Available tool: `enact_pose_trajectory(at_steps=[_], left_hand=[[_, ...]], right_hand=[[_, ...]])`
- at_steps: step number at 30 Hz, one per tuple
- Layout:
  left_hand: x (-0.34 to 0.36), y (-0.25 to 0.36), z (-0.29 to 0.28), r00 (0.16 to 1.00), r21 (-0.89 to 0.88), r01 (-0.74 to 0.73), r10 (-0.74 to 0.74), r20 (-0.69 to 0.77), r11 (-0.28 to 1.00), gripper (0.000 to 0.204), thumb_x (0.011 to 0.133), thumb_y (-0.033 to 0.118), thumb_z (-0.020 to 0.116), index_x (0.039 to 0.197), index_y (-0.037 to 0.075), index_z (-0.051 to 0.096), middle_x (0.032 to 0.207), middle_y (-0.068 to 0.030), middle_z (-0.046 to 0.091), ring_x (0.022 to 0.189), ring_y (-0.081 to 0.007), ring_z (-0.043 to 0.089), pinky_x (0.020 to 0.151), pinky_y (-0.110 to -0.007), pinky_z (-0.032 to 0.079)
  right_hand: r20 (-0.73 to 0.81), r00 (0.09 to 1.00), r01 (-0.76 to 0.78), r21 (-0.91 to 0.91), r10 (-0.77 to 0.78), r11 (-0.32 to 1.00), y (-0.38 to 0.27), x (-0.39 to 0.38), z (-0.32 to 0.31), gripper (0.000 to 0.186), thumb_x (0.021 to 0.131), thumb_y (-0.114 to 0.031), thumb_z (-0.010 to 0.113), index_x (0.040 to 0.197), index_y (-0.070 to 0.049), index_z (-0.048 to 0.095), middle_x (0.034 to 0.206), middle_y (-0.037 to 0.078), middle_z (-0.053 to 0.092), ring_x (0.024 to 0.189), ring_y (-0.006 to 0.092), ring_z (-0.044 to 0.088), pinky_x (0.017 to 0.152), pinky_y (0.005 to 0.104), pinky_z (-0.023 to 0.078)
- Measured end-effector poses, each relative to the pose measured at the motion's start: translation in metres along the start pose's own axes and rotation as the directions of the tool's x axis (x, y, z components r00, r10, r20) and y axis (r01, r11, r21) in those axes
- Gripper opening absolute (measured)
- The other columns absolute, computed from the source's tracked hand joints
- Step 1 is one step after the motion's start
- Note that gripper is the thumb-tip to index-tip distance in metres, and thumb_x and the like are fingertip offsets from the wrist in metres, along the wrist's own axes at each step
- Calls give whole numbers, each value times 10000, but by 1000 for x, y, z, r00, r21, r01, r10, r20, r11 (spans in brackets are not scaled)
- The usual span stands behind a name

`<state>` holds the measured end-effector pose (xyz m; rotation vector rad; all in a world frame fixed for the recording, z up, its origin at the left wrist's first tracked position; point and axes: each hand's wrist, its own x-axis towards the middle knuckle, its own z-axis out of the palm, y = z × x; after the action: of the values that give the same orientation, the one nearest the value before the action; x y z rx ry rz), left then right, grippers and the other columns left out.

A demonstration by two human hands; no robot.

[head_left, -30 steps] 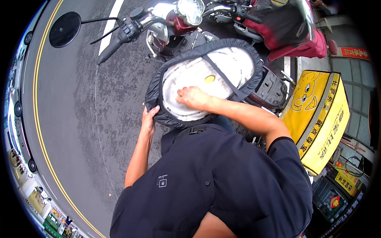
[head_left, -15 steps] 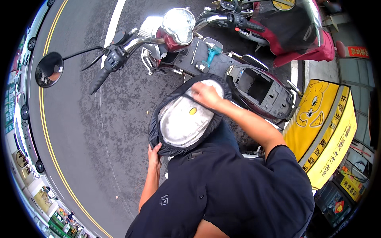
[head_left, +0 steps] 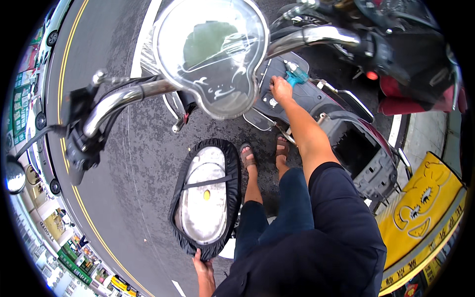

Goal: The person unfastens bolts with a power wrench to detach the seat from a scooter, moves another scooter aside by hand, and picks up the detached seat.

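Note:
A scooter seat [head_left: 202,218] is turned underside up, showing a scuffed whitish pan with a yellow spot. A stretchy black cover [head_left: 237,183] wraps its rim, and a dark strap crosses the pan. My left hand [head_left: 204,270] grips the covered seat at its near end. Out over the scooter's footboard [head_left: 316,94], my right hand [head_left: 281,90] is closed over the handle of a teal cordless drill [head_left: 296,74]. Its fingertips are partly hidden.
The headlight [head_left: 213,59] and chrome handlebar [head_left: 123,101] rise close in front. To the right is the scooter's open seat compartment [head_left: 354,148], with a yellow delivery box [head_left: 420,213] behind it. A red-covered scooter [head_left: 401,99] stands at the far right. My feet [head_left: 248,156] are on the asphalt.
My right hand has left the strap on the seat and reached forward to the drill. The seat has swung down and left in my left hand. The handlebar and headlight now look much closer.

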<state>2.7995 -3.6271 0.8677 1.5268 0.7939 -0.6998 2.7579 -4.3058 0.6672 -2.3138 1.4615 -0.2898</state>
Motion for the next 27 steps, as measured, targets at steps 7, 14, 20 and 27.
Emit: enact_pose_trajectory(at_steps=[7, 14, 20, 27], left_hand=[[2, -23, 31, 997, -48, 53, -56, -56, 997, 470, 816, 140, 607, 1242, 49, 430, 1134, -131, 579, 933, -287, 619, 706, -467, 544], [-23, -1, 22, 991, 40, 75, -79, 108, 996, 603, 789, 133, 654, 1297, 59, 337, 1159, -99, 551, 981, -250, 581, 776, -413, 490], [-74, 41, 50, 997, 182, -43, 29, 76, 982, 701, 765, 159, 683, 1346, 35, 310, 1250, -140, 489, 1087, -284, 522, 875, -475, 446], [-43, 37, 99, 973, 541, -183, 73, 218, 821, 672, 777, 189, 672, 1326, -12, 341, 1268, -158, 480, 1099, -278, 503, 911, -431, 412]], right_hand=[[-129, 990, -55, -2, 55, 998, 20, 59, 30, 198, 797, -209, 629, 958, -107, 576, 949, 130, 616, 925, 307, 602, 773, 429, 486], [37, 976, -208, 472, 217, 857, 27, -50, -44, 198, 773, -206, 642, 932, -91, 614, 859, 110, 666, 836, 308, 636, 748, 406, 490], [432, 865, -502, 743, 256, 443, -8, -191, -105, 111, 759, -136, 637, 833, -53, 629, 768, 91, 653, 696, 170, 625, 641, 322, 495], [708, 625, -779, 542, 328, 314, -13, -257, -79, 535, 775, -369, 696, 1143, -32, 503, 804, 69, 590, 748, 169, 562, 611, 319, 486]])
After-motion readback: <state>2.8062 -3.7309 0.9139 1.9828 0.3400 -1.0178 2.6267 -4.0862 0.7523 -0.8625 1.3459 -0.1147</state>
